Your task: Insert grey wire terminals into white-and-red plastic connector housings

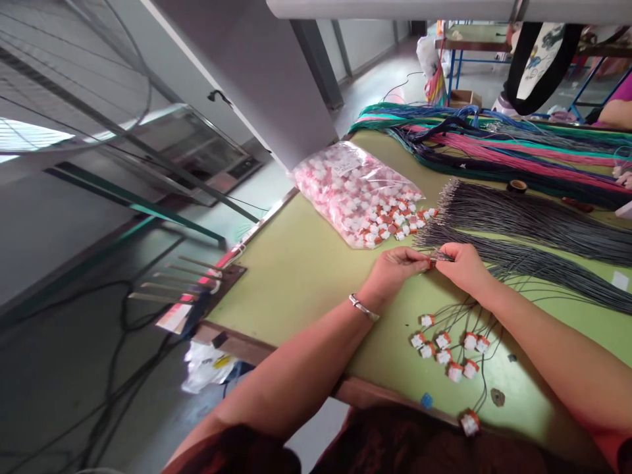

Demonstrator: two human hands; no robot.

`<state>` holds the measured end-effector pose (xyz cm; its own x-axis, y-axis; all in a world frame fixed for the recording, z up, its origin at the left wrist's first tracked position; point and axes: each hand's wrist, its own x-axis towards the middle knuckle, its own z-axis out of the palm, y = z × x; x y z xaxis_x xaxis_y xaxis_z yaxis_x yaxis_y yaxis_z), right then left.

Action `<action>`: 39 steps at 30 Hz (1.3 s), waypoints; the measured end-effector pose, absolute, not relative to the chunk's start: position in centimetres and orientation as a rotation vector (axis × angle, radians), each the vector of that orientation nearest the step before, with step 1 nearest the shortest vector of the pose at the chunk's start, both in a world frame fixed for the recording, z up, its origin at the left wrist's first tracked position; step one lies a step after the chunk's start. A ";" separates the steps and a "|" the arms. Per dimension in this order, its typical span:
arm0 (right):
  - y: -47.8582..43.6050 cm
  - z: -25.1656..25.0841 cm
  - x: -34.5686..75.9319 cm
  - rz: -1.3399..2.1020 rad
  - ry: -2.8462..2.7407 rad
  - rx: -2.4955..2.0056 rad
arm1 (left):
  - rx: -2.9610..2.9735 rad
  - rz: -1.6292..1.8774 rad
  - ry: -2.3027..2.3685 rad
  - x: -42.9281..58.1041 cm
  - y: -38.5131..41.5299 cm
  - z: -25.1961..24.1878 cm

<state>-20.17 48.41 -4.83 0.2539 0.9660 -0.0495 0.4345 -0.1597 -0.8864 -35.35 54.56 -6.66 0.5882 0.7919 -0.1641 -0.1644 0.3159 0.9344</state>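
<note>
My left hand (395,268) is closed, its thumb and forefinger pinching a small connector housing (431,263) of which just an orange edge shows. My right hand (465,268) meets it at the fingertips, closed on dark wires (443,257) with their ends toward the left hand. Whether a wire sits inside the housing I cannot tell. Beneath my right forearm lie several white and orange connectors (443,356) on dark wires. Just beyond my hands, loose connectors (395,217) spill from a clear plastic bag (340,174).
Bundles of dark wires (533,214) with metal ends stretch to the right on the green table (286,263). Behind them run pink, green and blue wires (494,145). A rack with metal prongs (212,289) sits at the left table edge. A tape roll (517,186) lies among the wires.
</note>
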 end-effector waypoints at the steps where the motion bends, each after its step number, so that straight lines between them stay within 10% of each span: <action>1: 48.4 -4.6 -20.2 0.856 -1.281 -1.724 | 1.059 0.713 0.695 -35.4 54.6 -6.6; 39: 48.3 -5.0 -20.6 0.888 -1.182 -1.703 | 1.099 0.718 0.609 -35.2 54.7 -6.6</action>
